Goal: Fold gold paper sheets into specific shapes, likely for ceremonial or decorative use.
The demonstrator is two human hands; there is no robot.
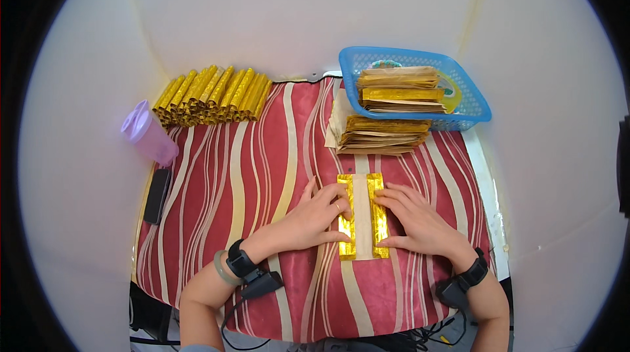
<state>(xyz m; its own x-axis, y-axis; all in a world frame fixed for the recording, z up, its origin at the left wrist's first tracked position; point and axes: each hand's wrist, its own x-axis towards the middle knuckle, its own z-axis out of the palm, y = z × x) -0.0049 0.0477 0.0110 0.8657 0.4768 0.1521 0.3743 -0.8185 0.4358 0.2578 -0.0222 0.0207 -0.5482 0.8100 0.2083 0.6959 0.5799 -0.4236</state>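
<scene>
A rectangular sheet of paper (363, 217) lies flat in front of me, pale beige down the middle, with a shiny gold band along each long side. My left hand (319, 215), wearing a ring, rests on its left gold band, thumb near the lower end and fingers higher up. On the opposite band lie the fingertips and thumb of my right hand (415, 219). Both hands have their fingers apart, and the paper stays down on the cloth. Something thin and brown shows by the left index finger, too small to name.
Gold paper rolls (213, 95) are piled at the far left, beside a tilted purple pitcher (149, 132) and a black phone-like object (157, 196). A blue basket (476, 109) holding paper bundles stands far right, with another paper stack (382, 137) before it. Red striped cloth (216, 221) covers the table.
</scene>
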